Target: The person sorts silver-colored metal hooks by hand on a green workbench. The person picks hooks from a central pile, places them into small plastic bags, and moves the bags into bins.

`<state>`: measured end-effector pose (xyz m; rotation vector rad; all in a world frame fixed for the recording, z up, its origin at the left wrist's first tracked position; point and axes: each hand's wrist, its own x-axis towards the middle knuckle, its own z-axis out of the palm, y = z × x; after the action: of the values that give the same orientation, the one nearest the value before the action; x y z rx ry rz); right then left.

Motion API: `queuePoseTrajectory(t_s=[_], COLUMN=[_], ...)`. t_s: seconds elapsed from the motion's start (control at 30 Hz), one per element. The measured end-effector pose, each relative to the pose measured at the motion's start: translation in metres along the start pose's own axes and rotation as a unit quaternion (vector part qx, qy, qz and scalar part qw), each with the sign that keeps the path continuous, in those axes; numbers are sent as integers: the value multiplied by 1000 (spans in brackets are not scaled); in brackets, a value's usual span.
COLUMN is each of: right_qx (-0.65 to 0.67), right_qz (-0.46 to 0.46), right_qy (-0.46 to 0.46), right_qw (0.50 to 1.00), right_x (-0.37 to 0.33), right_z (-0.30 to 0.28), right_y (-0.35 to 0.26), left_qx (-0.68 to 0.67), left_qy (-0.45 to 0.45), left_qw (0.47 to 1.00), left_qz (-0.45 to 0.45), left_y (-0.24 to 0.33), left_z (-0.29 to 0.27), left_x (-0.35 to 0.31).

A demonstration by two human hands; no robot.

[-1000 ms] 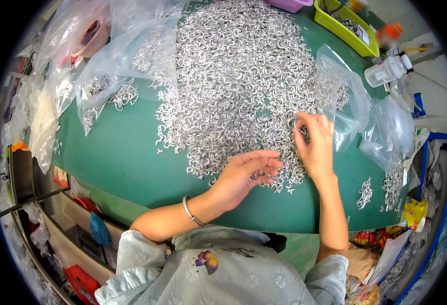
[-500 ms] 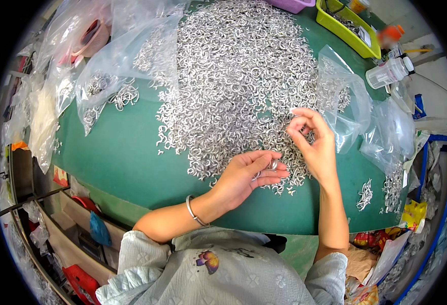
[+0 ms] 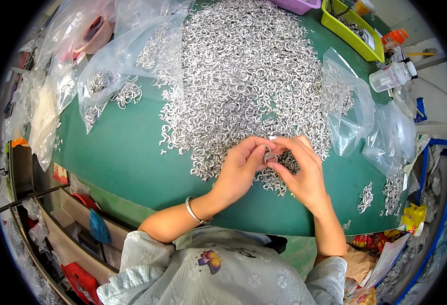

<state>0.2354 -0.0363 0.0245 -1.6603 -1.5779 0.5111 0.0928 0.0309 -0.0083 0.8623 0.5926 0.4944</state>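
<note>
A large heap of small silver metal rings [image 3: 243,81] covers the middle of a green table [image 3: 127,157]. My left hand [image 3: 241,168] and my right hand [image 3: 304,173] meet at the heap's near edge. Their fingertips pinch small metal rings [image 3: 269,155] together between them, one ring in each hand's grip. A silver bangle [image 3: 193,211] sits on my left wrist. Whether the two rings are linked is too small to tell.
Clear plastic bags with more rings lie at the left [image 3: 116,76] and right [image 3: 348,107]. A yellow-green tray [image 3: 353,33] and a white bottle [image 3: 392,76] stand at the back right. Small ring clusters [image 3: 365,195] lie at the right edge. Shelves with clutter sit below left.
My right hand lifted a ring from the heap and came toward my left. Both hands rose and joined, fingertips now pinching rings together.
</note>
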Motion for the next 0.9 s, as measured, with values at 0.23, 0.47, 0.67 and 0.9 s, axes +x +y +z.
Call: queuePoseTrajectory(t_s=[0.23,0.47,0.67,0.9], right_qx=[-65,181,238,23], right_qz=[-101,-33,3,-96], right_qy=[66,75,52,-51], right_qw=[991,980,970,994], right_x=[-6,-14,-9,-1], right_z=[10,16,5,-13], right_y=[0,14,19,-7], left_qx=[-37,-23,-57,-86], left_qy=[18,19,-2,-61], left_qw=[999,1000,996,983], left_qz=[-7,4,-65,-152], left_y=[2,6,10,15], left_z=[0,2,-3,-13], left_x=[1,0,3,4])
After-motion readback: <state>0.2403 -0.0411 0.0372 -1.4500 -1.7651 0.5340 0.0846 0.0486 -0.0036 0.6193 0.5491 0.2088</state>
